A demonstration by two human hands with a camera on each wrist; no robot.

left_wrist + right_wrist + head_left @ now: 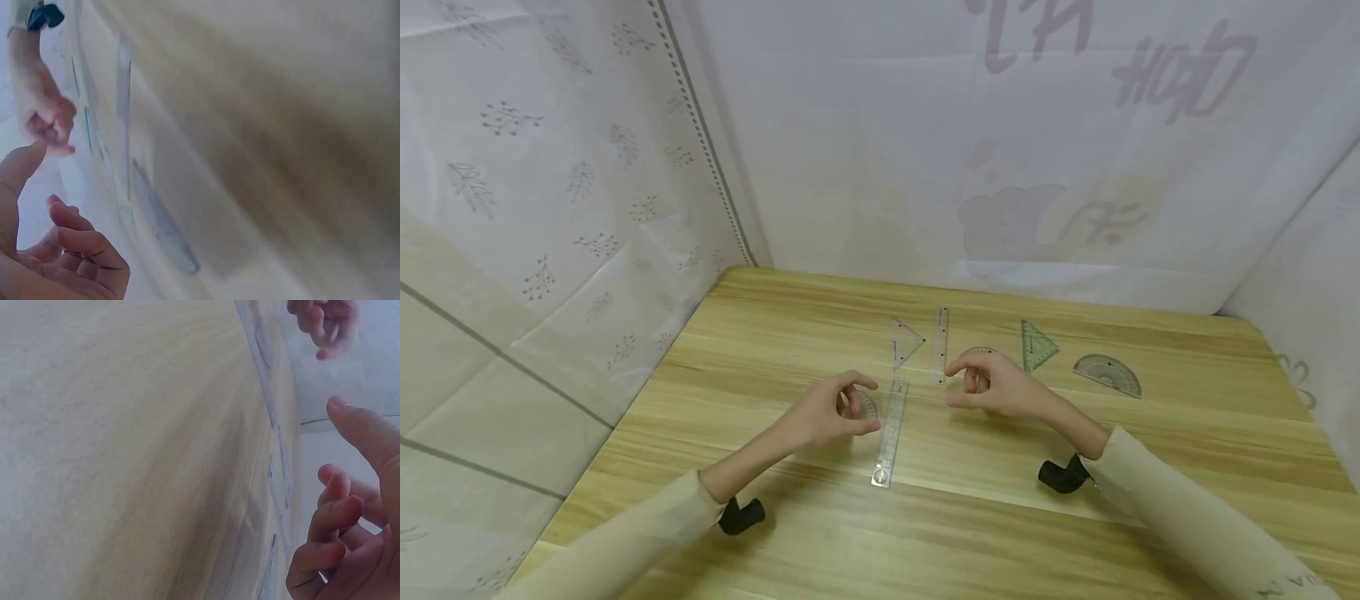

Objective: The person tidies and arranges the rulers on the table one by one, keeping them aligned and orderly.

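Observation:
My left hand (824, 412) hovers over the table with loosely curled fingers and thumb apart, holding nothing. Partly hidden behind it lies a clear protractor (867, 407). Just right of that hand, a clear straight ruler (891, 433) with a round mark at its near end lies flat. My right hand (1000, 385) is also raised over the wood, fingers loosely bent and nothing in them. Beyond its knuckles shows the edge of another protractor (977, 350), mostly covered. A second clear ruler (939, 346) is close to the right fingertips. In the left wrist view the near protractor (164, 222) lies below the fingers.
Toward the back lie a clear set square (907, 342) and a green set square (1037, 347). A greyish protractor (1108, 375) sits farther right. The wooden table (760, 333) meets patterned cloth hangings (865, 167) behind and at the left. Black wrist mounts (1063, 475) hang under the sleeves.

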